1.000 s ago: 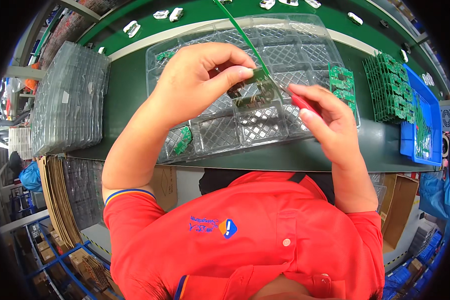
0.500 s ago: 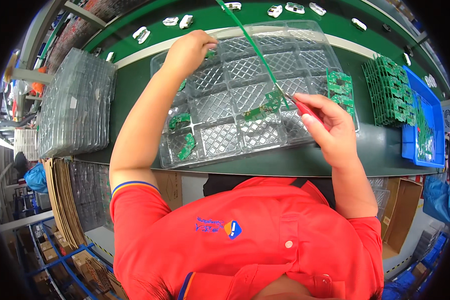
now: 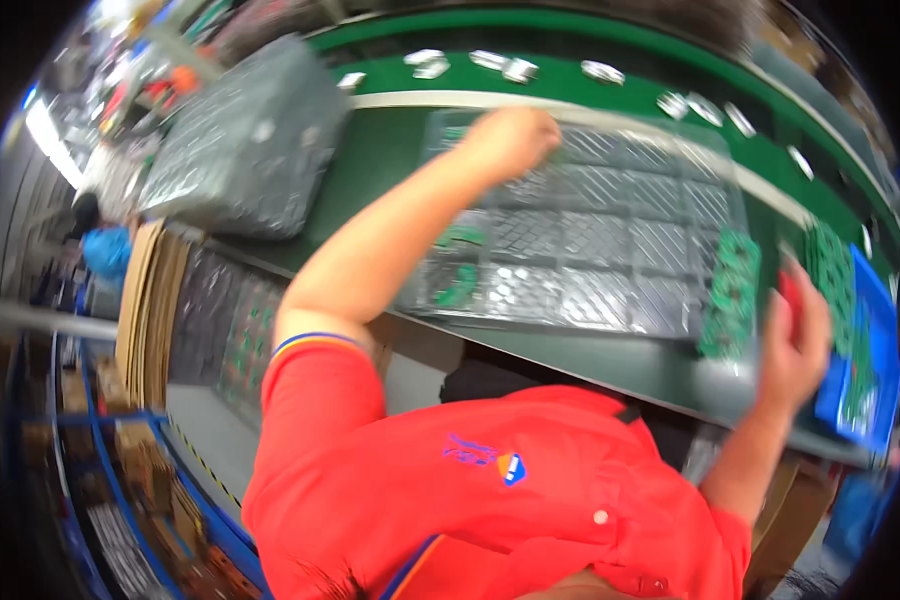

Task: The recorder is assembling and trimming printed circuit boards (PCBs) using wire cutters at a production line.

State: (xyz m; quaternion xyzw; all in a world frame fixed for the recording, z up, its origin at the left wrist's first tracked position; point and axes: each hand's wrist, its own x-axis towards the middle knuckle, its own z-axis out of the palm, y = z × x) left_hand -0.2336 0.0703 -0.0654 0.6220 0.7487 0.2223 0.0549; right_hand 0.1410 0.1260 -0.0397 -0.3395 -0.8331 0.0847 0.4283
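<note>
Tool with red handle is clamped in the fingers of the right hand, with a green board panel just to the left of this grip and a blue bin to its right. Blurred left hand is above the far part of the clear tray, and I cannot tell if its fingers are clamped on anything; small green boards lie nearer to the body than this hand.

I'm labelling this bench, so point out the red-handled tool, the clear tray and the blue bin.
Red-handled tool (image 3: 791, 298), head view: its blurred red handle.
Clear tray (image 3: 595, 238), head view: a bare middle compartment.
Blue bin (image 3: 884, 350), head view: its side wall.
</note>
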